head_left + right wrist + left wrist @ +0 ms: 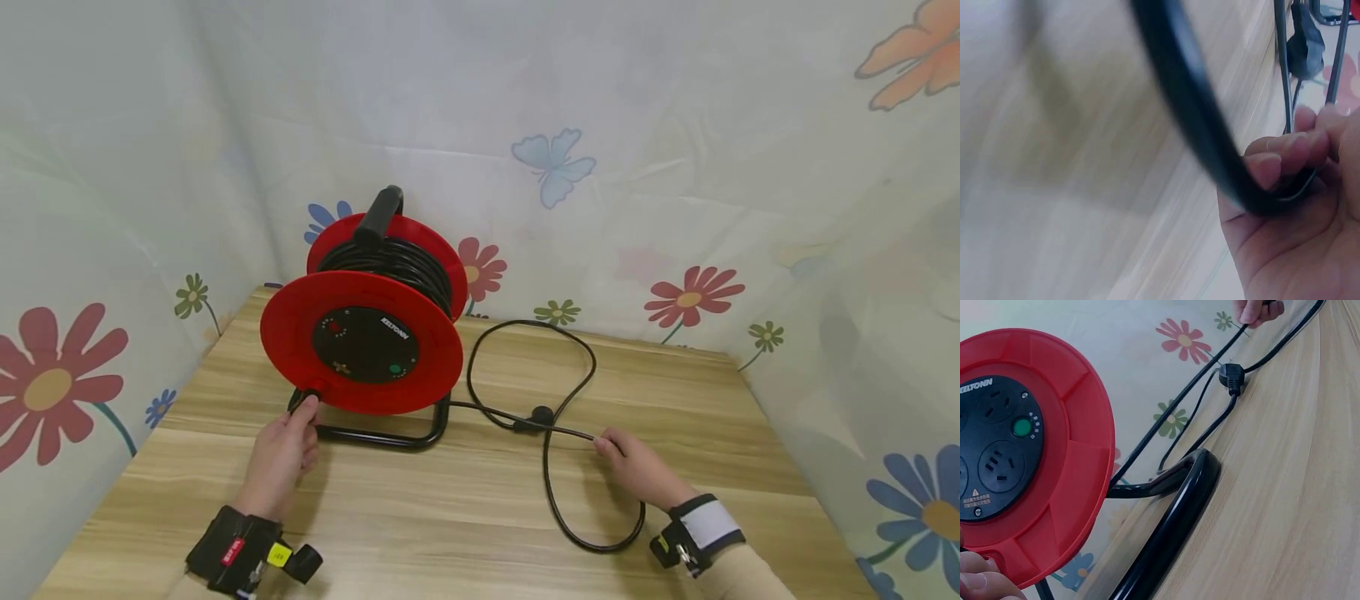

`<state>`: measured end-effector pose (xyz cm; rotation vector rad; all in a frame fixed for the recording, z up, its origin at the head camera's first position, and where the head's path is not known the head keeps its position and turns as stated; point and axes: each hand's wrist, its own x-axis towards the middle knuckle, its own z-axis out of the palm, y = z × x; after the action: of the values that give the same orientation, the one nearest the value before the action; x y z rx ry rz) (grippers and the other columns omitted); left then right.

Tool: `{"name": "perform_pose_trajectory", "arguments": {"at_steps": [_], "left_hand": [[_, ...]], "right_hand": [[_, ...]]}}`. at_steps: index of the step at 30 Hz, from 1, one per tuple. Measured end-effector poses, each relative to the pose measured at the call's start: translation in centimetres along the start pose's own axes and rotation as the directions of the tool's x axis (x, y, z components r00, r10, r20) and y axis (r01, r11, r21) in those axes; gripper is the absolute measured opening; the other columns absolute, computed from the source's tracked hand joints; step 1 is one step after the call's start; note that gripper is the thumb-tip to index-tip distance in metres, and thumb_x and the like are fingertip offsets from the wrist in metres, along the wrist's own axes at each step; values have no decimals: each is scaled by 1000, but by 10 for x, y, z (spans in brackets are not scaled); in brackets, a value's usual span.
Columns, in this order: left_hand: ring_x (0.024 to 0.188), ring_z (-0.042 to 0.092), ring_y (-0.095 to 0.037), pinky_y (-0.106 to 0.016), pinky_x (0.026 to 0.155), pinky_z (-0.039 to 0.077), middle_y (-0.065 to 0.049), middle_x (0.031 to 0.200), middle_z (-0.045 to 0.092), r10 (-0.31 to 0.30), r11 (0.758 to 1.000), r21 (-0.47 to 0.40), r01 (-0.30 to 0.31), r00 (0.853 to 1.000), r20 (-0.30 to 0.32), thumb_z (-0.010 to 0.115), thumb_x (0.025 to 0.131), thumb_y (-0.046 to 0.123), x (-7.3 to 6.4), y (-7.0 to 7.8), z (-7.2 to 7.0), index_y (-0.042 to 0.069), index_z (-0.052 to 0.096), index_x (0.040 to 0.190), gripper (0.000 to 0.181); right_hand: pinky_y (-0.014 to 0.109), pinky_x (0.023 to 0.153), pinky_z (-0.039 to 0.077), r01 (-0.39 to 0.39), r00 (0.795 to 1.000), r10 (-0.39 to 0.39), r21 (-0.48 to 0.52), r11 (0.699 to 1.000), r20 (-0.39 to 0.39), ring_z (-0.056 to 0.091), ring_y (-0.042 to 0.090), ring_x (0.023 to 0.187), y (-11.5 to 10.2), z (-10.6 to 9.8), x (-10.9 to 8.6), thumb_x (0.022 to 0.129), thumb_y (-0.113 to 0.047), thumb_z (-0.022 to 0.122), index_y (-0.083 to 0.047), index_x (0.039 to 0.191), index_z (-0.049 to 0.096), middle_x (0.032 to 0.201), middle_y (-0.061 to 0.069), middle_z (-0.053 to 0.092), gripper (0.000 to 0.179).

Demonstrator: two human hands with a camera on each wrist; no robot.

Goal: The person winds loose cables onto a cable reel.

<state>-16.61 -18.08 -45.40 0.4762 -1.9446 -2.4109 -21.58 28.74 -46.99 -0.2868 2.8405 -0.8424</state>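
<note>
A red cable reel (pixel 360 342) with black cable (pixel 397 265) wound on its drum stands at the left of the table. Its black face (pixel 999 447) carries sockets and a green button. My left hand (pixel 283 454) grips the small black crank knob (pixel 309 395) at the reel's lower left rim. To the right, my right hand (pixel 637 467) holds the cable, its fingers curled round it in the right wrist view. From the reel the cable runs nearly straight to that hand, and the rest loops over the table. The black plug (pixel 542 415) lies among the loops.
The reel stands on a black tube frame (pixel 375 437) with a black carry handle (pixel 380 215) on top. Wood-grain table (pixel 420 517) lies beneath. A flower-print curtain (pixel 637 167) closes off the back and both sides.
</note>
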Motion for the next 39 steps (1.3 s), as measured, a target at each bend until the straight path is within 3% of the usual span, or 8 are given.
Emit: {"name": "perform_pose_trajectory", "arguments": {"at_steps": [10,15,22,30,36,39], "left_hand": [[45,26,-9,-35,46,14,5,53,26,35,999,-41,-36,999,-10,52,85,46,0,2,-3,2,45,90,44],[46,27,-10,-36,49,14,5,54,27,27,999,-26,-27,999,18,52,84,48,0,5,-4,5,45,90,44],[45,26,-10,-33,45,15,4,52,25,30,1000,-5,-30,999,40,49,86,47,0,0,-3,2,41,94,47],[46,29,-9,-31,45,18,5,54,29,24,999,-29,-25,999,-34,52,83,49,-1,1,-2,3,46,89,47],[46,31,-10,-27,42,25,4,54,32,84,996,53,-77,988,-128,52,82,51,-2,9,-1,4,47,86,47],[45,31,-9,-27,42,24,3,54,32,109,993,65,-101,983,-147,52,82,51,-2,13,-2,1,46,89,50]], "right_hand": [[29,50,37,-62,992,54,-61,996,-116,44,15,62,27,-26,-37,97,-30,31,-1,106,43,80,10,49,31],[33,55,39,-128,982,113,-94,987,-152,48,20,68,43,-34,-54,98,-30,26,1,101,48,82,10,52,38],[30,48,34,-139,978,122,-92,986,-169,38,15,56,52,-32,-62,97,-37,26,-3,96,50,69,5,44,42],[31,54,37,-101,972,75,-108,989,-225,44,17,62,48,-33,-60,97,-38,26,-3,97,53,74,6,49,44],[30,53,36,-81,973,62,-75,994,-223,43,16,63,43,-27,-56,97,-34,30,-3,94,53,75,7,49,39],[30,55,37,-74,972,57,-70,995,-226,44,16,64,42,-22,-51,96,-35,31,-5,93,54,76,7,51,38]]}}
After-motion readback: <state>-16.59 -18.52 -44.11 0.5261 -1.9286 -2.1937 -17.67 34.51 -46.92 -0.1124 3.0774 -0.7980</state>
